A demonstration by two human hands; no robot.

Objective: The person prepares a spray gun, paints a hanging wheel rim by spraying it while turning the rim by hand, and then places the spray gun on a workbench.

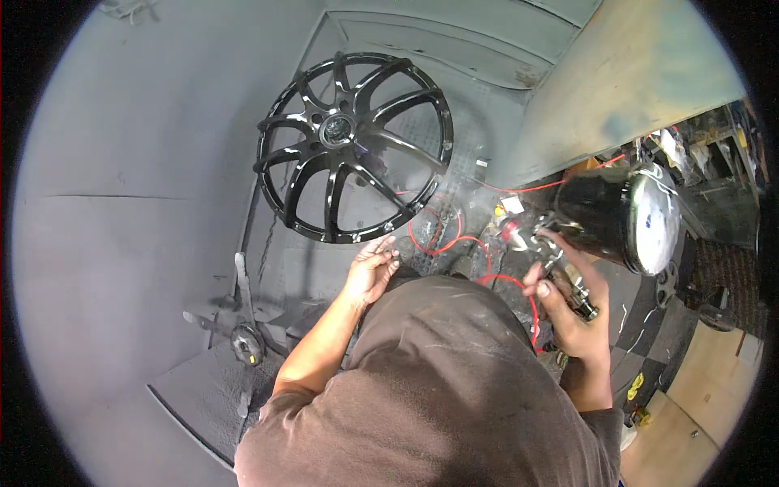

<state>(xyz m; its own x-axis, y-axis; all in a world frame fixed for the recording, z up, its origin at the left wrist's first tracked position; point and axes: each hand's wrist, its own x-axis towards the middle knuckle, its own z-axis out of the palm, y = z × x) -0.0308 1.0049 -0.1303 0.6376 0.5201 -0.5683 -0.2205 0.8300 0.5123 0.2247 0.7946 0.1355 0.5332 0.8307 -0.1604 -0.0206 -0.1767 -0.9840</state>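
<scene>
A glossy black multi-spoke car wheel rim (376, 152) stands face up in front of me, its round hub toward the upper left. My left hand (373, 270) is just below the rim's near edge, fingers loosely bent and apart, with nothing visible in them. Whether its fingertips touch the rim, I cannot tell. On the right, my right hand (572, 304) is closed around the handle of a metal spray gun (542, 246), slightly blurred. A large dark cup (596, 213) with a shiny silver end is attached to the gun, whose front points toward the rim.
A red air hose (454, 241) loops across the floor under the rim and near the gun. Grey walls (122, 162) enclose the left and far sides. A grey-coated stand (245, 341) is at lower left. Cluttered shelves (714, 150) and wooden cabinets (690, 414) line the right.
</scene>
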